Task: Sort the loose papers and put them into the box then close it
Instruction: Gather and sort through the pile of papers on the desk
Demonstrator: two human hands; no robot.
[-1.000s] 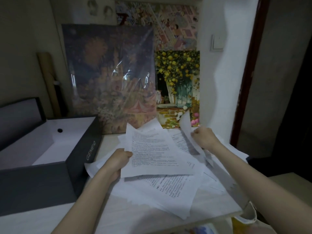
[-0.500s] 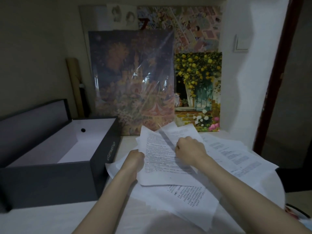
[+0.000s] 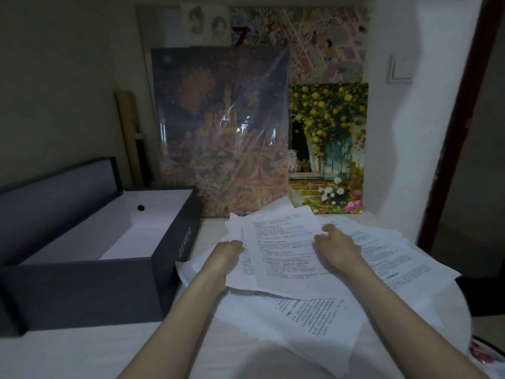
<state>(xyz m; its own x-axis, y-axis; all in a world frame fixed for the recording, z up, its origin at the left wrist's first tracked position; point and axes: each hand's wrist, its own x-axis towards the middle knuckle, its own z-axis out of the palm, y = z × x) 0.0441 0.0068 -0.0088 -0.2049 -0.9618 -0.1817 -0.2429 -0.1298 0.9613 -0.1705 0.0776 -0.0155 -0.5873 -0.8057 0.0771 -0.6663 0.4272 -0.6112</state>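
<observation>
A messy pile of papers lay on the right part of the desk, spread out from the middle to the right edge. The sheets were white with small print on them. Some hung a little over the right edge.

The left hand was closed on the left side of a few top sheets, with the thumb on top and the fingers hidden under the paper. The right hand lay on top of the same sheets, on their right side. Its fingers were bent and pressed down on the paper. I could not tell if it was gripping a sheet or only pushing on it.

The box stood on the left part of the desk, just beside the papers. It was dark gray outside and white inside. It was open. Its lid stood up along its left side. No papers could be seen in it. One sheet's corner touched the box's right wall.

At the back edge of the desk, pictures leaned on the wall. One big picture was wrapped in shiny plastic. A picture of yellow flowers stood to its right. A rolled tube stood in the back corner behind the box. A light switch was on the white wall to the right.
</observation>
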